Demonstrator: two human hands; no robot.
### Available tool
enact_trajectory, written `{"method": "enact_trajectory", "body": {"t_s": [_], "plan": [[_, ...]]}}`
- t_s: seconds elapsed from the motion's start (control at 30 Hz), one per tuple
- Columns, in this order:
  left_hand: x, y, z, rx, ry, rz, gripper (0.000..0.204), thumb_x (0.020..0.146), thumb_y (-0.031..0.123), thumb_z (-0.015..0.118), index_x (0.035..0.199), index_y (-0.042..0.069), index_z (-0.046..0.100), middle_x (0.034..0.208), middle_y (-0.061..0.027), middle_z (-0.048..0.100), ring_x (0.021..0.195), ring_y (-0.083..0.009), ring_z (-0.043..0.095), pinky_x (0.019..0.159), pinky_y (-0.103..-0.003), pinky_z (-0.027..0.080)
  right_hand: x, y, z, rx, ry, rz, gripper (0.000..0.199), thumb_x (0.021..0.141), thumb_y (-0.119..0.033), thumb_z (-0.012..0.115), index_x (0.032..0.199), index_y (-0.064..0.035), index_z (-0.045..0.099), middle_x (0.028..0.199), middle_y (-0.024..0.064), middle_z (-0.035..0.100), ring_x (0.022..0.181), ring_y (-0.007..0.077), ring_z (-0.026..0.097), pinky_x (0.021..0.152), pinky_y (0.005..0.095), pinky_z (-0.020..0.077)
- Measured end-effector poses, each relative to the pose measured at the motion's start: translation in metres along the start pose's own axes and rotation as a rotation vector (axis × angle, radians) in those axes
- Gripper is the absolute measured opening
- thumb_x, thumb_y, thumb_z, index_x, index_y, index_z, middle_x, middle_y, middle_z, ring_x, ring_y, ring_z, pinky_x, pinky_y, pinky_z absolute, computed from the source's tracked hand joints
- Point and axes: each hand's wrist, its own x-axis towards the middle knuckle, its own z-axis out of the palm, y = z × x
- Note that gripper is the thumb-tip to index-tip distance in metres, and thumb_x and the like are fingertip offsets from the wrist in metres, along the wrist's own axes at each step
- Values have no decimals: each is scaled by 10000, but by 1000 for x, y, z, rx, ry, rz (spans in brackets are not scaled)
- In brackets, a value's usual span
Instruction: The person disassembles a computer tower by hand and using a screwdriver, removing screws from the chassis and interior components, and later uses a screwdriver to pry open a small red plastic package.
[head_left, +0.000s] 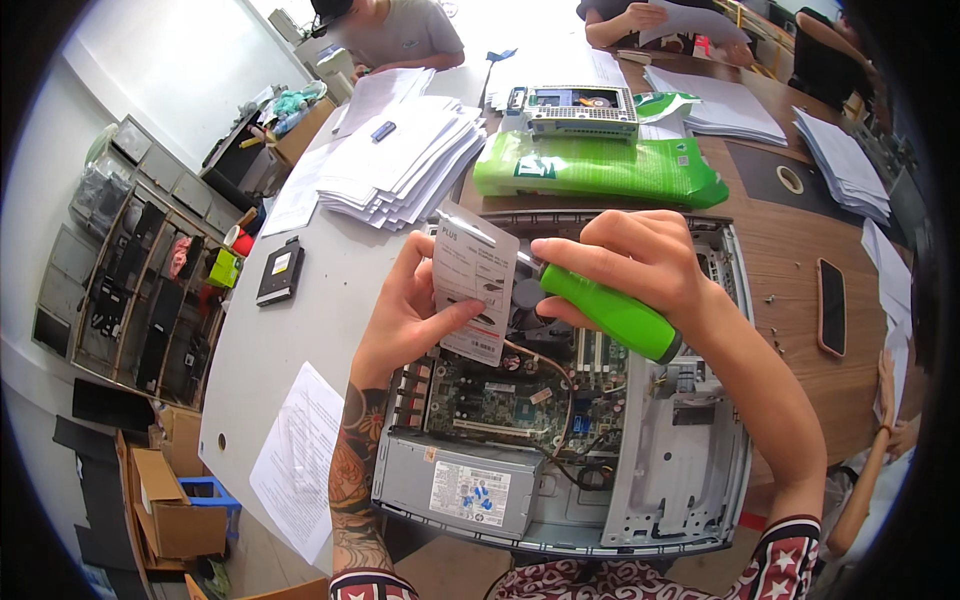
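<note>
My left hand (408, 308) is closed on a white printed package card (472, 285), held upright with its printed side facing me. In my right hand (650, 262) is a screwdriver with a fat green handle (607, 312) and a dark end cap; its shaft points left toward the card, and the tip is hidden behind or beside it. Both hands are above an opened desktop computer case (680, 480). Inside the case show a green motherboard (510, 400), a silver power supply (465, 485) with a label, and a dark round fan partly hidden by my hands.
Paper stacks (400, 165) lie at the back left, near a black drive (281, 272). A green plastic bag (600, 168) with a small metal chassis (582, 110) on it is behind the case. On the right are a phone (831, 306), a tape roll (790, 179) and loose screws. Other people sit around the table.
</note>
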Motion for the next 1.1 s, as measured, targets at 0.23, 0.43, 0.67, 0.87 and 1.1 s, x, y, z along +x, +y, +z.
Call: {"method": "enact_trajectory", "body": {"t_s": [0.23,0.43,0.67,0.87,1.1], "plan": [[3,7,6,55,17,-47,465,853,16,754,1141,58,391,1147,-185,660,1077,-193,646,878,-333,546,-1,1,-1,-57,16,21,386,715,-248,859,1066,-150,731,704,-26,491,530,100,540,452,255,430],[-1,-1,2,80,20,-22,458,838,33,773,1114,46,407,1089,-145,663,1057,-172,644,875,-324,543,0,0,2,-78,-2,23,381,710,-232,859,1055,-137,728,711,-21,505,535,105,551,456,258,434],[-1,4,3,45,14,-52,455,829,45,784,1104,43,422,1073,-140,671,1026,-173,658,880,-327,544,-1,0,2,-74,-1,-3,379,730,-234,843,1077,-137,725,720,-23,506,543,96,559,448,263,429],[5,7,5,122,-64,-35,616,804,83,816,1276,15,426,1150,-175,678,1051,-210,671,927,-357,531,-5,2,-2,-118,-34,-32,425,759,-249,811,1160,-147,715,716,-31,478,517,82,518,434,255,411],[3,7,1,304,-183,-4,997,652,187,925,1455,-17,371,1149,-139,667,1070,-210,643,963,-354,487,-6,1,4,-128,-127,-125,519,685,-164,707,1204,-145,710,756,-33,474,532,67,472,456,238,399]]}}
